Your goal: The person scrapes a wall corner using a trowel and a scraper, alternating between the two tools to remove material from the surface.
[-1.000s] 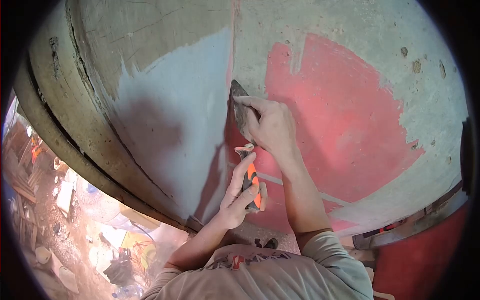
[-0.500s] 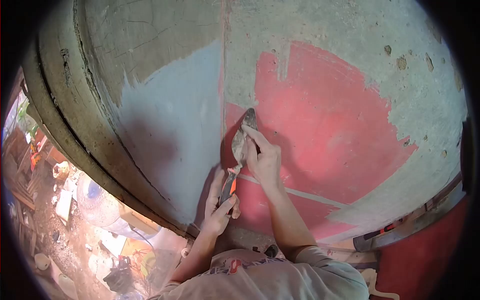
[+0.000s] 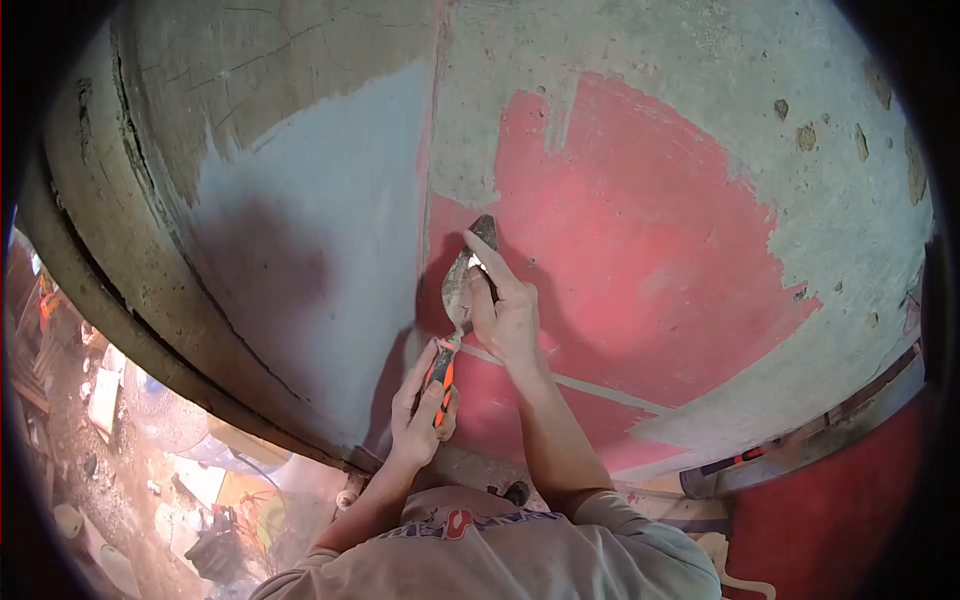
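Observation:
A small pointed trowel [image 3: 456, 292] stands tip upward in front of the painted wall, its leaf-shaped blade smeared grey and dark at the tip. My left hand [image 3: 425, 400] is wrapped round its black and orange handle. Higher up, my right hand [image 3: 510, 315] has its index finger and thumb pressed against the blade, and these fingers hide part of the metal. Behind both hands runs the upright seam [image 3: 426, 190] between a pale blue patch [image 3: 350, 190] and a red patch [image 3: 640, 240] of the wall.
Bare grey-green, pitted wall [image 3: 720, 60] surrounds the painted patches. A pale strip [image 3: 600, 392] crosses the lower red area. At left, a cracked ledge [image 3: 150, 350] borders the wall; below it lie a fan [image 3: 165, 415], a dark bag [image 3: 215, 550] and rubble. A red surface [image 3: 820, 500] fills the lower right.
The view has shifted slightly, so the wall, hands and trowel sit further left. My left hand has turned a little on the handle. Both hands keep hold of the trowel.

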Demonstrator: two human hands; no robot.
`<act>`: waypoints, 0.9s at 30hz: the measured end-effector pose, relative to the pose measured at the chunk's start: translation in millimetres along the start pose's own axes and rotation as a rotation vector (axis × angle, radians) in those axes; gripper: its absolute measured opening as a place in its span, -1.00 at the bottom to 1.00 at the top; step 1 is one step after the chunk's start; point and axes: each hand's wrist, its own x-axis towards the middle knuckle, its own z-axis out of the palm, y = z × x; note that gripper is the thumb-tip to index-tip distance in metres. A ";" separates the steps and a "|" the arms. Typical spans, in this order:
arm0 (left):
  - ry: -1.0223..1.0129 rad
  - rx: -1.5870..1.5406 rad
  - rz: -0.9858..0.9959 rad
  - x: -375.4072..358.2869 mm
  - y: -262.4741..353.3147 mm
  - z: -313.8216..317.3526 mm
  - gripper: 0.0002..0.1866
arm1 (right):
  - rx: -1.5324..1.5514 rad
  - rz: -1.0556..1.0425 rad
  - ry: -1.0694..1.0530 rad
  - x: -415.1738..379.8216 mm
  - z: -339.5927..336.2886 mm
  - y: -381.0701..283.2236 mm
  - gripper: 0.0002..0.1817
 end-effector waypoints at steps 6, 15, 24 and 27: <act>0.016 0.022 -0.042 2.3 20.2 3.2 -0.41 | -0.007 0.067 -0.072 4.1 1.3 1.2 -0.49; 0.050 0.121 -0.100 -3.4 55.3 13.7 -0.46 | 0.067 -0.019 0.014 7.9 11.8 4.9 -0.57; -0.024 0.037 -0.060 -5.3 41.0 13.4 -0.61 | 0.075 0.092 -0.038 11.7 3.0 -3.6 -0.57; -0.035 0.015 -0.039 -7.0 35.4 12.1 -0.64 | 0.060 0.079 -0.013 6.3 3.2 -2.6 -0.57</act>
